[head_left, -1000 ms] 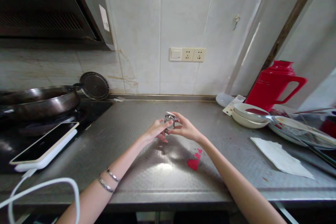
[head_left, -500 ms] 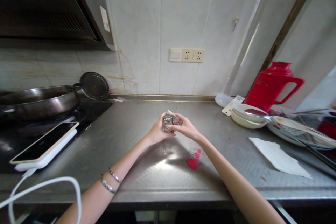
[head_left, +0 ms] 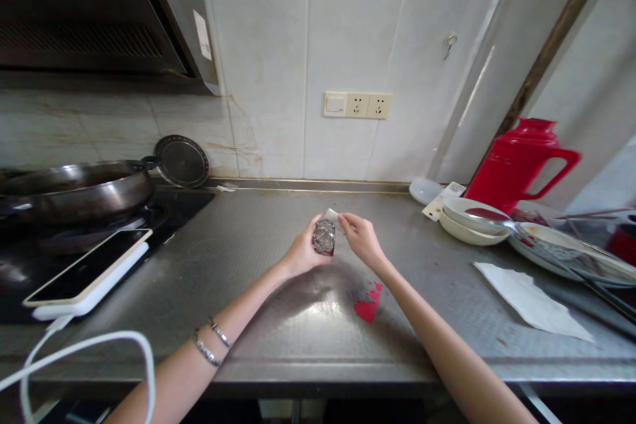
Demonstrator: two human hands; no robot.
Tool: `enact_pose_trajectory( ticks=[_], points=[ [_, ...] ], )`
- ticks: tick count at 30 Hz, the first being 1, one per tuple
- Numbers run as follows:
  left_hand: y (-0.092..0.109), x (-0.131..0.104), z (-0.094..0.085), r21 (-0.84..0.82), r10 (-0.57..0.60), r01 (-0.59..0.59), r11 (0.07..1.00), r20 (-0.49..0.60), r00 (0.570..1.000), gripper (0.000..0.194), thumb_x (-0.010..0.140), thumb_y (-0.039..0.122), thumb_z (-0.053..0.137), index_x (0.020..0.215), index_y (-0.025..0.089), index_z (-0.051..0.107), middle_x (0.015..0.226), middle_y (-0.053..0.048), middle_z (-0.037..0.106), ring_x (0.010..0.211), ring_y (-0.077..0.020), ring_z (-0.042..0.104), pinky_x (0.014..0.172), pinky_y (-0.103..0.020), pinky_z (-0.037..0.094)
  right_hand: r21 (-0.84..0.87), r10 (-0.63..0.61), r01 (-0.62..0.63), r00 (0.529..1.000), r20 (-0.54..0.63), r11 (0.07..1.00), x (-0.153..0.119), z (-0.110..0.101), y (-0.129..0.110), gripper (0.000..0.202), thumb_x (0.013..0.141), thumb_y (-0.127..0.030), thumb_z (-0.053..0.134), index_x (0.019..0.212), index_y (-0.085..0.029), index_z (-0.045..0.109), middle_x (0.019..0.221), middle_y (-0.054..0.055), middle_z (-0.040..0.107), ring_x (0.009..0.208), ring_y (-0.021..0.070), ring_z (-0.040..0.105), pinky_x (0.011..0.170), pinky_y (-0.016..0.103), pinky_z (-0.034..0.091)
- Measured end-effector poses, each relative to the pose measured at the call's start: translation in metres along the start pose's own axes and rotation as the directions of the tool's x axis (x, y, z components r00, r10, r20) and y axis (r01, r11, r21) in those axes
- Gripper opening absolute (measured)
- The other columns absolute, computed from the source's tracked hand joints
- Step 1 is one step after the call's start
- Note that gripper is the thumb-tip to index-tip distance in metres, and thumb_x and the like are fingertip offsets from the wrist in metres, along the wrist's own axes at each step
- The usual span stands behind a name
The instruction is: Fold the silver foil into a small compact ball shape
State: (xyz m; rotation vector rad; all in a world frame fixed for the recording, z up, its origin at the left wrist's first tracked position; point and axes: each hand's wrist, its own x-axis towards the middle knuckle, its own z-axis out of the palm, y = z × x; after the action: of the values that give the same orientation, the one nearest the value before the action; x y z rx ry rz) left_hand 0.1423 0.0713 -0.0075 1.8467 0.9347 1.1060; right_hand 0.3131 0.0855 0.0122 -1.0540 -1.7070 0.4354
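Note:
My left hand [head_left: 301, 250] is wrapped round a small patterned glass [head_left: 324, 237], dark and shiny like cut glass, held over the middle of the counter. A white piece of tissue [head_left: 330, 214] shows at the glass's upper rim; how much lies inside is hidden. The fingertips of my right hand [head_left: 362, 238] pinch that tissue at its right edge. A bare gap separates this hand from the side of the glass. Below my hands, a red heart-like patch [head_left: 366, 310] marks the metal counter [head_left: 278, 338].
At left are a pan [head_left: 74, 189] on the stove, a round dark lid [head_left: 181, 161], and a phone [head_left: 89, 265] with a white cable [head_left: 99, 339]. At right stand a red thermos [head_left: 517, 162], stacked bowls [head_left: 470, 232], a plate [head_left: 551, 258] and a white paper sheet [head_left: 534, 298].
My right hand has drawn off the glass to the right, now pinching the tissue at its rim. More of the glass's front shows. My left hand keeps its hold.

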Motion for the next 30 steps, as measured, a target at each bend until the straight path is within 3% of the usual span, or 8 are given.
enact_pose_trajectory(
  ticks=[3, 7, 13, 17, 21, 27, 30],
  points=[
    [-0.001, 0.001, 0.001, 0.031, 0.024, -0.023, 0.999, -0.024, 0.999, 0.101, 0.052, 0.021, 0.083, 0.139, 0.018, 0.03, 0.118, -0.011, 0.062, 0.102, -0.0246, 0.061, 0.091, -0.036, 0.046, -0.067, -0.187, 0.183, 0.981, -0.052, 0.981, -0.001, -0.003, -0.008, 0.033, 0.092, -0.039, 0.045, 0.088, -0.019, 0.07, 0.099, 0.01, 0.068, 0.092, 0.0211, 0.064, 0.08, 0.032, 0.052],
    [-0.003, 0.001, 0.003, 0.073, 0.033, -0.029, 0.997, -0.056, 0.998, 0.098, 0.051, 0.021, 0.082, 0.136, 0.019, 0.034, 0.117, -0.009, 0.061, 0.1, -0.0236, 0.061, 0.088, -0.035, 0.047, -0.029, -0.299, 0.3, 0.954, 0.027, 0.954, -0.005, -0.002, -0.017, 0.029, 0.094, -0.033, 0.044, 0.092, -0.021, 0.07, 0.097, 0.009, 0.067, 0.092, 0.0193, 0.064, 0.082, 0.031, 0.051],
    [0.003, 0.0, 0.002, 0.12, -0.01, 0.017, 0.993, -0.063, 0.998, 0.087, 0.052, 0.024, 0.083, 0.127, 0.018, 0.04, 0.102, -0.005, 0.064, 0.09, -0.0218, 0.062, 0.079, -0.033, 0.049, -0.015, -0.356, 0.358, 0.932, 0.064, 0.934, -0.01, 0.001, -0.019, 0.028, 0.094, -0.027, 0.043, 0.101, -0.022, 0.07, 0.101, 0.009, 0.069, 0.096, 0.0203, 0.065, 0.085, 0.034, 0.052],
    [0.005, 0.0, 0.002, 0.11, -0.011, 0.02, 0.994, -0.078, 0.997, 0.086, 0.051, 0.025, 0.083, 0.125, 0.019, 0.041, 0.104, -0.005, 0.064, 0.092, -0.0221, 0.062, 0.08, -0.033, 0.049, -0.018, -0.303, 0.306, 0.95, 0.077, 0.952, -0.012, 0.003, -0.016, 0.028, 0.093, -0.025, 0.044, 0.108, -0.024, 0.068, 0.11, 0.006, 0.07, 0.104, 0.0223, 0.065, 0.09, 0.037, 0.052],
    [0.005, 0.0, 0.0, 0.121, -0.014, 0.021, 0.992, -0.062, 0.998, 0.084, 0.051, 0.025, 0.083, 0.125, 0.019, 0.043, 0.101, -0.004, 0.066, 0.09, -0.0224, 0.063, 0.078, -0.033, 0.049, -0.036, -0.285, 0.288, 0.955, 0.077, 0.957, -0.013, 0.003, -0.017, 0.03, 0.092, -0.023, 0.044, 0.113, -0.026, 0.066, 0.11, 0.004, 0.071, 0.099, 0.022, 0.068, 0.085, 0.036, 0.055],
    [0.003, 0.002, -0.001, 0.088, 0.095, -0.093, 0.992, -0.017, 0.995, 0.087, 0.052, 0.021, 0.083, 0.129, 0.019, 0.042, 0.121, -0.009, 0.06, 0.108, -0.0266, 0.058, 0.093, -0.037, 0.046, -0.029, -0.436, 0.446, 0.886, 0.155, 0.895, -0.014, -0.001, -0.022, 0.034, 0.093, -0.017, 0.041, 0.118, -0.028, 0.062, 0.119, 0.004, 0.067, 0.115, 0.0206, 0.06, 0.101, 0.041, 0.048],
    [-0.003, 0.005, -0.001, 0.077, 0.118, -0.116, 0.99, -0.031, 0.992, 0.084, 0.052, 0.022, 0.083, 0.127, 0.017, 0.043, 0.12, -0.01, 0.061, 0.107, -0.027, 0.059, 0.094, -0.039, 0.045, -0.055, -0.5, 0.515, 0.849, 0.174, 0.855, -0.015, -0.001, -0.024, 0.035, 0.093, -0.015, 0.04, 0.119, -0.027, 0.06, 0.119, 0.004, 0.066, 0.115, 0.0189, 0.059, 0.105, 0.044, 0.044]
  ],
)
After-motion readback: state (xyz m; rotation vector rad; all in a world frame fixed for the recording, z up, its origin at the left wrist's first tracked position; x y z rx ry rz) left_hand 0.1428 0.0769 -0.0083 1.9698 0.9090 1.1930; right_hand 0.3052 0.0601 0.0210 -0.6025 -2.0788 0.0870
